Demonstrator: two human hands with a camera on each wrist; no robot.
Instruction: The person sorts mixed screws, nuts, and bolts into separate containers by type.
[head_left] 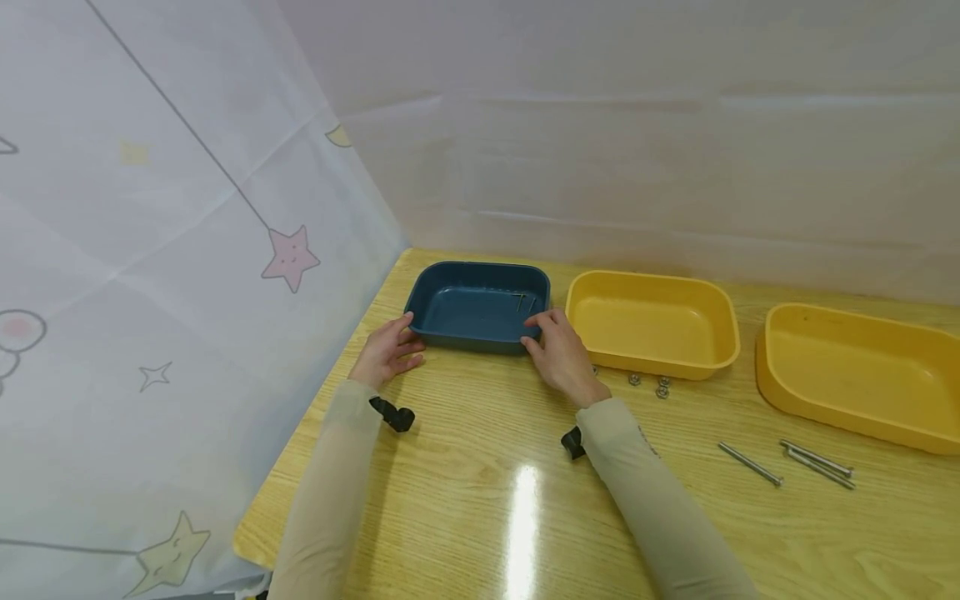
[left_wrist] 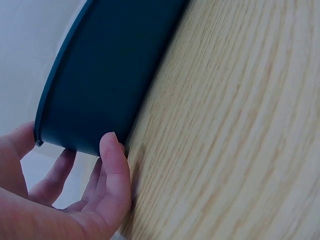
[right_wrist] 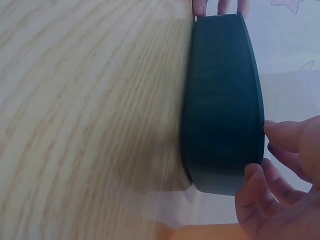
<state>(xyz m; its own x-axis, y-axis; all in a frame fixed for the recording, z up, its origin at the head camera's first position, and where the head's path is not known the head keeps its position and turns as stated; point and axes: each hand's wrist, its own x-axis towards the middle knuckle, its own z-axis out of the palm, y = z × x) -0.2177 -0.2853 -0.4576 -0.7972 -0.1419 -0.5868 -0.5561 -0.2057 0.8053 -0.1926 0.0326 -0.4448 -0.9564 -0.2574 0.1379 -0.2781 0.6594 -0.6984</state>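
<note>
A dark blue plastic tray [head_left: 480, 340] sits on the table at the far left, with a few thin, brass-coloured screws [head_left: 520, 302] lying inside toward its right end. My left hand [head_left: 385, 352] holds the tray's near left corner; in the left wrist view its thumb [left_wrist: 24, 139] is at the rim and its other fingers are bent against the end wall. At the near right corner my right hand [head_left: 561, 354] holds the tray, fingertips [right_wrist: 253, 172] right at the rim in the right wrist view.
A yellow tray [head_left: 652, 364] stands just right of the blue one, and a second yellow tray [head_left: 847, 419] farther right. Several hex nuts [head_left: 663, 392] lie before the middle tray. Long bolts [head_left: 750, 464] lie on the table [head_left: 450, 500] at right. A fabric wall [head_left: 600, 167] rises behind.
</note>
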